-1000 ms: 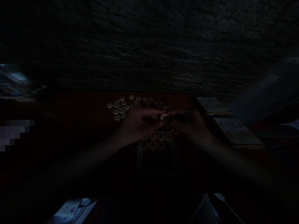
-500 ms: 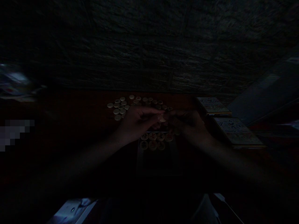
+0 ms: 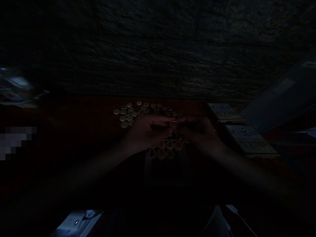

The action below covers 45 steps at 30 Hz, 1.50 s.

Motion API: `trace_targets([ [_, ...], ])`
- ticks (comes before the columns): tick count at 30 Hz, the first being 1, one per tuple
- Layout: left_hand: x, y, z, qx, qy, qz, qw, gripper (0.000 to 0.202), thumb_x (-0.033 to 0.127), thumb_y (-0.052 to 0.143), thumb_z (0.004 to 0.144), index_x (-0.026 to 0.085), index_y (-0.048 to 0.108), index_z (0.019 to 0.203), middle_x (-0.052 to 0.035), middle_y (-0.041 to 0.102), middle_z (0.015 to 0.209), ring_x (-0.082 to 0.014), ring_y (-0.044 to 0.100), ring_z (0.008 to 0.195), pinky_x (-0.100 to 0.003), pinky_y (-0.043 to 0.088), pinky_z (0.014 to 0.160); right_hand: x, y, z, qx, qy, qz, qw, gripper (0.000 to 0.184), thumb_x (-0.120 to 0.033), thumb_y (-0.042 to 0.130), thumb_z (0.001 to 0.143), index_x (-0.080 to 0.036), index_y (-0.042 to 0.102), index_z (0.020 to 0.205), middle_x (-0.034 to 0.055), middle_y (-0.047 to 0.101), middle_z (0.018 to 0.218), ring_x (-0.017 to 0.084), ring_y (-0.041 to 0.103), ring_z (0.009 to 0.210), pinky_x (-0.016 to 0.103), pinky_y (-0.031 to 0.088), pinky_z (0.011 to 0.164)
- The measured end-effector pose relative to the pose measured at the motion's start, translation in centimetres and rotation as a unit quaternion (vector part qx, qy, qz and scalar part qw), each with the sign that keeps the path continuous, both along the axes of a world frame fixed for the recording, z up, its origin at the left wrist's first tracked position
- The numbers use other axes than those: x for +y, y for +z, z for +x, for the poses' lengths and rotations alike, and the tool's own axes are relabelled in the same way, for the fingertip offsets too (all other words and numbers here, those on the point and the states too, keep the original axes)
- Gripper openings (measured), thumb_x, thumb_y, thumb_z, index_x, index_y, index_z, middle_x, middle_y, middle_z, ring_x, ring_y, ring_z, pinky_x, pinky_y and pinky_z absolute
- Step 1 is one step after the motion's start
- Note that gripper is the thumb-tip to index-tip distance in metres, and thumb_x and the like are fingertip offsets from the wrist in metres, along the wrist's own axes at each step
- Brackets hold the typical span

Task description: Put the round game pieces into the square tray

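Observation:
The scene is very dark. My left hand (image 3: 144,131) and my right hand (image 3: 201,133) meet above a shallow tray (image 3: 147,174), both closed at the fingertips around one round xiangqi piece (image 3: 174,124). That piece is tilted, and its marking is too dim to read. Below my hands, several pieces with red or black characters lie face up in rows in the tray, among them a red-marked piece (image 3: 161,154). Loose xiangqi pieces (image 3: 129,118) are scattered on the table behind my left hand, which hides some of them.
Two flat printed boxes (image 3: 250,138) lie on the reddish-brown table (image 3: 91,115) at the right. A rough stone-patterned wall (image 3: 153,59) rises behind it. At the far left is a shiny plastic-looking bag (image 3: 17,87). A white cable (image 3: 240,217) hangs at lower right.
The piece between my fingers has turned and shifted slightly to the right. My left fingers have moved a little lower; the pieces in the tray look unchanged.

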<state>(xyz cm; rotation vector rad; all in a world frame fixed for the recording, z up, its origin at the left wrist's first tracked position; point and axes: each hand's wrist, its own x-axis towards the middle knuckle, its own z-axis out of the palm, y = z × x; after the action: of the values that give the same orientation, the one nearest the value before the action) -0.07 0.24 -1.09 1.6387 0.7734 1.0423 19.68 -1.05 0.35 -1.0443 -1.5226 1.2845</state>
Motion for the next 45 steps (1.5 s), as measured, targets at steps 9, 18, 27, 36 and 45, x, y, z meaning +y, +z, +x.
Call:
trace_targets([
  [9, 0.2, -0.2, 0.1, -0.001, -0.001, 0.028, 1.000, 0.033, 0.022, 0.080, 0.082, 0.020, 0.078, 0.115, -0.0078, 0.081, 0.110, -0.0225, 0.080, 0.095, -0.032, 0.067, 0.084, 0.3, -0.3, 0.4, -0.027, -0.010, -0.009, 1.000, 0.029, -0.043, 0.087, 0.075, -0.018, 0.080, 0.087, 0.0026, 0.077, 0.073, 0.009, 0.063, 0.051, 0.019, 0.050, 0.047],
  [18, 0.2, -0.1, -0.1, -0.009, -0.017, 0.024, 1.000, 0.030, 0.021, 0.078, 0.085, 0.024, 0.078, 0.115, -0.0043, 0.081, 0.109, -0.0190, 0.079, 0.096, -0.032, 0.065, 0.087, 0.1, 0.4, 0.2, -0.012, 0.003, -0.017, 1.000, 0.024, -0.039, 0.087, 0.075, -0.019, 0.081, 0.086, 0.0001, 0.072, 0.064, 0.010, 0.063, 0.048, 0.019, 0.050, 0.046],
  [27, -0.1, 0.6, 0.0, 0.019, 0.004, 0.045, 0.999, 0.026, 0.020, 0.067, 0.092, 0.020, 0.078, 0.116, -0.0058, 0.083, 0.100, -0.0172, 0.080, 0.079, -0.027, 0.066, 0.072, 0.2, 0.1, 0.2, -0.029, -0.012, -0.005, 0.999, 0.030, -0.046, 0.086, 0.076, -0.018, 0.079, 0.084, 0.0026, 0.075, 0.073, 0.011, 0.065, 0.051, 0.021, 0.053, 0.047],
  [36, 0.0, 0.4, -0.1, 0.038, 0.037, 0.107, 0.993, 0.029, 0.025, 0.077, 0.086, 0.019, 0.077, 0.114, -0.0081, 0.081, 0.110, -0.0200, 0.079, 0.094, -0.029, 0.064, 0.081, -0.2, 0.6, 0.1, -0.028, 0.000, -0.007, 1.000, 0.030, -0.047, 0.083, 0.080, -0.018, 0.082, 0.088, 0.0015, 0.071, 0.062, 0.012, 0.064, 0.051, 0.022, 0.053, 0.049],
  [45, 0.0, 0.4, -0.2, 0.063, 0.027, 0.122, 0.990, 0.023, 0.025, 0.078, 0.087, 0.021, 0.079, 0.109, -0.0043, 0.082, 0.105, -0.0179, 0.078, 0.093, -0.027, 0.062, 0.083, 0.0, 0.1, 0.2, -0.055, -0.012, 0.001, 0.998, 0.032, -0.050, 0.084, 0.078, -0.019, 0.081, 0.085, 0.0037, 0.077, 0.074, 0.012, 0.065, 0.048, 0.023, 0.052, 0.046],
])
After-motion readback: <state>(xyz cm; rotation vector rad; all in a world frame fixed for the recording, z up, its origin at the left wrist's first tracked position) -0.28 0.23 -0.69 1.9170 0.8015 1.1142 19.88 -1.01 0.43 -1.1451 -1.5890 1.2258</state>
